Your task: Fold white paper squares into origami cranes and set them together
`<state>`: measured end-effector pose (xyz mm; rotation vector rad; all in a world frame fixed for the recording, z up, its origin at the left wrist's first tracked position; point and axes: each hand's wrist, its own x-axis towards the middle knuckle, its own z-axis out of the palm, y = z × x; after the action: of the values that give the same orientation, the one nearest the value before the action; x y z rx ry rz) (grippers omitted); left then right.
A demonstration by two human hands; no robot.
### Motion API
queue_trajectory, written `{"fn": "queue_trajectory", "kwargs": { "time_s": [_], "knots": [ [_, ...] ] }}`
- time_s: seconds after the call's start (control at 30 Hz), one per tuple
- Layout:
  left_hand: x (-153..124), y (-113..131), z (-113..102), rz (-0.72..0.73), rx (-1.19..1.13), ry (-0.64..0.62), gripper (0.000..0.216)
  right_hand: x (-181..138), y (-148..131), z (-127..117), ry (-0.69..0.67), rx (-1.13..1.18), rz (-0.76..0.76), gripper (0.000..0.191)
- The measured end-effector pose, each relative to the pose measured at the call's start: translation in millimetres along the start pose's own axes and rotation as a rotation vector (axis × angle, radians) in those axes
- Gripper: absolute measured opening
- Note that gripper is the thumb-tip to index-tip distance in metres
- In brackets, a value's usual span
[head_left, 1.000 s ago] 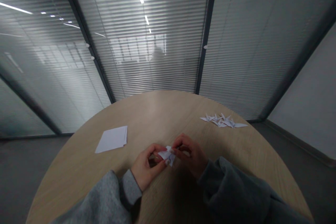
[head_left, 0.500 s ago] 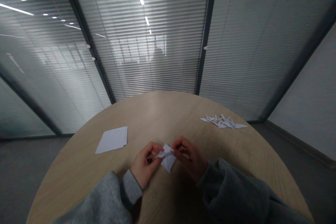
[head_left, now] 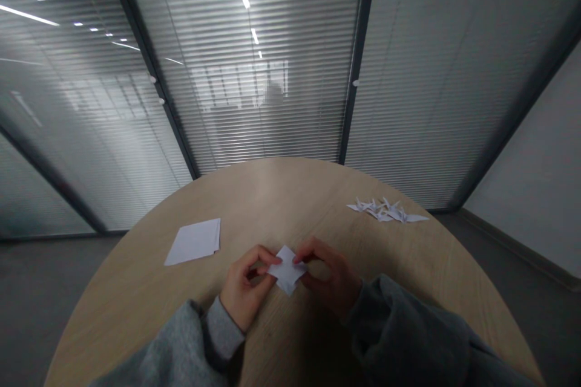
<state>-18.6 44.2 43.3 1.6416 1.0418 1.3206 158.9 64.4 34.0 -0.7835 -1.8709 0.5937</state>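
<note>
Between my hands is a small folded piece of white paper [head_left: 287, 271], roughly diamond-shaped with one corner pointing at me. My left hand [head_left: 247, 285] pinches its left corner between thumb and fingers. On the opposite side, my right hand [head_left: 329, 275] grips the right corner, index finger on top and thumb lower down. The paper's underside is hidden from me. Both hands are just above or on the wooden table, close to its near middle; I cannot tell if the paper touches the wood.
Left of my hands lies a small stack of white paper sheets [head_left: 194, 242]. A cluster of several folded white paper cranes [head_left: 385, 210] sits near the table's right far edge. The round wooden table [head_left: 276, 199] stands before glass panels with blinds [head_left: 272, 133].
The raised flap across the paper now lies flat, and the paper looks like a smoother, fuller diamond. My fingers have shifted slightly on its side corners.
</note>
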Motion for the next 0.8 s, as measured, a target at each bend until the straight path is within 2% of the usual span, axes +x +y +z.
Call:
{"fn": "queue_trajectory", "kwargs": {
  "time_s": [0.3, 0.6, 0.8],
  "knots": [
    [-0.9, 0.4, -1.4, 0.022, 0.165, -0.011, 0.008, -0.9, -0.7, -2.7, -0.003, -0.121, 0.030, 0.014],
    [-1.1, 0.7, -0.6, 0.047, 0.268, -0.019, 0.021, -1.0, -5.8, 1.0, -0.043, -0.145, 0.055, 0.023],
    [-2.0, -1.2, -1.3, 0.046, 0.277, -0.034, 0.020, -0.6, -3.6, 2.0, -0.047, -0.097, 0.076, 0.025]
  ]
}}
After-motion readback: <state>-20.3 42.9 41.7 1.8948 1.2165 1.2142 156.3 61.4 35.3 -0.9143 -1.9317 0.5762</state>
